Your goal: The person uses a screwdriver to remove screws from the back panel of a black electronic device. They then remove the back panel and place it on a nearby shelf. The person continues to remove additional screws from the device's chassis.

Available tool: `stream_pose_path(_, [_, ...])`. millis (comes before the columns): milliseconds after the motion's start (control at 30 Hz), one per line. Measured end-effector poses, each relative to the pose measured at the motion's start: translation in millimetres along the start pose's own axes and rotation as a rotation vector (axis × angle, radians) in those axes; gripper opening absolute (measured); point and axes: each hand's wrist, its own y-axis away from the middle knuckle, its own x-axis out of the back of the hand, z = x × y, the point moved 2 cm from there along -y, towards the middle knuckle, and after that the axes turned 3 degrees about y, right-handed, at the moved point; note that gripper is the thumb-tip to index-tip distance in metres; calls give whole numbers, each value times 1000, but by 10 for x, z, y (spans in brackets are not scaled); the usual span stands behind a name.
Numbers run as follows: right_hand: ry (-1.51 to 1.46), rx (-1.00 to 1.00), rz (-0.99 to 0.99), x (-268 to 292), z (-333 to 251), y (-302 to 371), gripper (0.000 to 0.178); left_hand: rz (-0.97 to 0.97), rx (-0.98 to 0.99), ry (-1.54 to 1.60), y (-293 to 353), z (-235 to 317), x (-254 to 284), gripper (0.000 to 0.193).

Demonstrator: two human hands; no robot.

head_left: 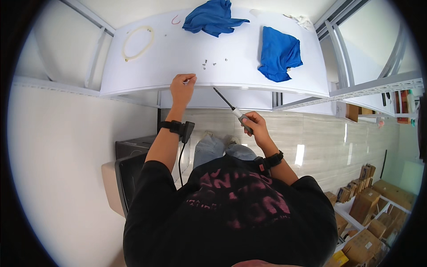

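Observation:
My right hand (254, 124) is wrapped round the grey and white handle of a screwdriver (237, 111). Its dark shaft points up and to the left, with the tip just short of the front edge of a white shelf (164, 71). At that edge, left of the tip, my left hand (181, 89) has its fingers closed in a pinch. A bit of something pale shows by the fingers, too small to name. Several small screws (205, 65) lie loose on the shelf, a little beyond and to the right of my left hand.
Two blue cloths (213, 18) (278, 52) lie crumpled on the shelf. A pale yellow loop of tubing (150, 44) and a small red piece of wire (175, 20) are toward the left. Grey metal frame posts (338, 58) stand at the right, with cardboard boxes (364, 204) below.

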Motion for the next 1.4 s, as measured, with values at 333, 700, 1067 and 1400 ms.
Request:
stream_pose_path(333, [18, -2, 127, -85, 20, 32, 13, 101, -358, -300, -121, -89, -291, 11])
stream_pose_path(700, [76, -9, 61, -44, -182, 142, 17, 26, -268, -123, 77, -70, 49, 26])
stream_pose_path(1067, [386, -247, -623, -1512, 605, 208, 21, 189, 730, 824, 2628, -752, 1528, 32])
stream_pose_path(1400, [523, -411, -886, -2252, 1824, 1270, 25, 527, 808, 1113, 4416, -1180, 2197, 27])
